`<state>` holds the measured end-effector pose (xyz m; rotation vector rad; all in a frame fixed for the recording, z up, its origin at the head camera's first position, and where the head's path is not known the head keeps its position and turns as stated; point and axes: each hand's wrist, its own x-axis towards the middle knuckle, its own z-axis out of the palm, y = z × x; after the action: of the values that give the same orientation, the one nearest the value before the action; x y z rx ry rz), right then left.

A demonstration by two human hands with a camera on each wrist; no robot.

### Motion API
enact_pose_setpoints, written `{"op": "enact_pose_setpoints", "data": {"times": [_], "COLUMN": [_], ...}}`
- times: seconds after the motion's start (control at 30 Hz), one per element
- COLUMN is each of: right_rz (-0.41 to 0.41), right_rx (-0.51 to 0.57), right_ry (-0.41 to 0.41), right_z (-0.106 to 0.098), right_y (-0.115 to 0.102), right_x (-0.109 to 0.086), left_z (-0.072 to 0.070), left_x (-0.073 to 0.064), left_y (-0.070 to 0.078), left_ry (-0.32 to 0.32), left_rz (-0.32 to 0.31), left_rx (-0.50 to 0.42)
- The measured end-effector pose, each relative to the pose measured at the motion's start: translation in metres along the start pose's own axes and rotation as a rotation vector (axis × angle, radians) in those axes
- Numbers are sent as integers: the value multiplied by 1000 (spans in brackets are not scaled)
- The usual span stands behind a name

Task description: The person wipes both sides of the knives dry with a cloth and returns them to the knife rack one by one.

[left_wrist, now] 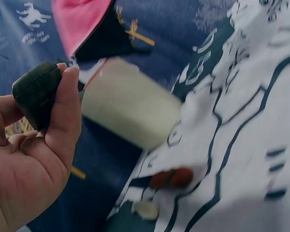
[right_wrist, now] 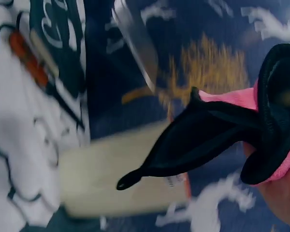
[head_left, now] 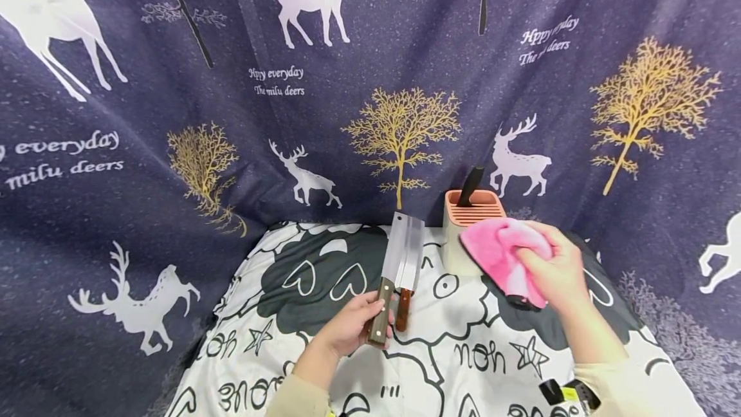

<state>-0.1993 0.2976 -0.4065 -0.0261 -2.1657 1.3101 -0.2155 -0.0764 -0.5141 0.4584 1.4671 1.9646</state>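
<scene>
My left hand (head_left: 349, 327) grips the brown wooden handle of a cleaver (head_left: 395, 251), its broad steel blade pointing up and away. Just right of it, a second knife with a reddish-brown handle (head_left: 404, 311) lies on the bedding, partly covered by the cleaver in the head view. Its handle (right_wrist: 30, 60) shows beside a small pale handle in the right wrist view. A pink cloth (head_left: 502, 248) with a black underside hangs bunched in my right hand (head_left: 560, 270), in front of the knife block's right side. The black underside (right_wrist: 198, 140) faces the right wrist camera.
Behind the cloth stands a cream knife block (head_left: 456, 255) with a slotted orange-pink top and one black-handled knife (head_left: 471, 185) in it. Black-and-white patterned bedding (head_left: 370, 378) forms the surface. A dark blue curtain (head_left: 359, 63) with deer and trees hangs behind.
</scene>
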Motion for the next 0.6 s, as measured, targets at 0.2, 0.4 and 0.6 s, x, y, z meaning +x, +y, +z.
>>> {"op": "enact_pose_setpoints", "data": {"times": [0.2, 0.4, 0.6], "right_rz": [-414, -656, -806], "right_rx": [-50, -161, -253], "right_ry": [-251, -428, -439], "right_z": [57, 112, 135], "right_y": [-35, -45, -43], "right_x": [-12, -33, -47], "left_z": [21, 24, 24], "left_x": [-3, -3, -2], "left_y": [-7, -8, -5], "left_ry": [-48, -149, -223], "left_rz": [20, 57, 135], "left_rx": [-49, -96, -143]}}
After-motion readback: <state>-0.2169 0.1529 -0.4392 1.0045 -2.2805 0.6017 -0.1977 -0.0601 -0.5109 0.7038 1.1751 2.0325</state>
